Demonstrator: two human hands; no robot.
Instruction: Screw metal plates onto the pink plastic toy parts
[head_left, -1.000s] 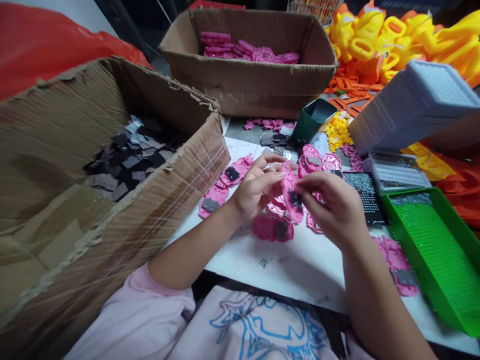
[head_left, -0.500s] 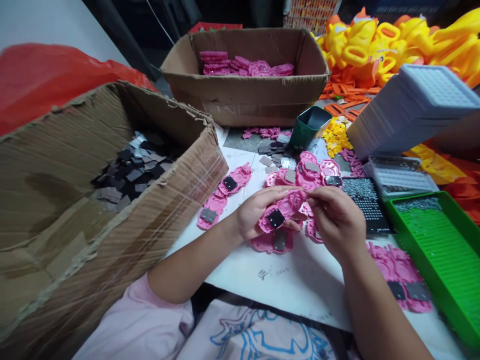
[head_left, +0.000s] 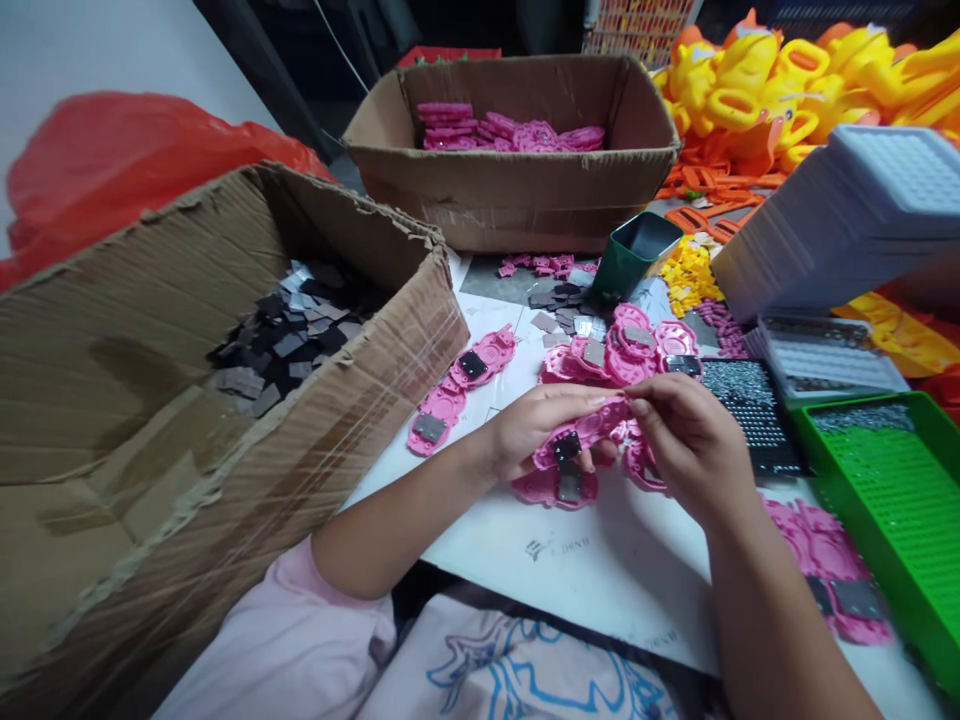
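Observation:
My left hand (head_left: pixel 529 432) is closed around the edge of a pink plastic toy shell (head_left: pixel 598 424), raised above the table and tilted. A black square plate (head_left: pixel 568 447) sits on the shell's near end. My right hand (head_left: pixel 690 440) is closed, its thumb and fingertips pinched at the shell's far right end; whatever is between them is hidden. Under the hands lies another pink shell with a grey plate (head_left: pixel 571 485). More pink shells (head_left: pixel 628 350) with grey plates are grouped just beyond. Two pink shells (head_left: pixel 439 405) lie left of my left hand.
At left stands a cardboard box (head_left: pixel 390 330) holding black and grey plates; a second box (head_left: pixel 510 195) behind holds pink shells. A dark green cup (head_left: pixel 637 255), black screw tray (head_left: pixel 750 415), green tray (head_left: pixel 885 500), white tray stack (head_left: pixel 817 230) and yellow toys (head_left: pixel 750 85) fill the right.
The held pink shell has tipped so that its face shows more edge-on. Both hands stay together at it. The whole view has shifted slightly, with things appearing further right.

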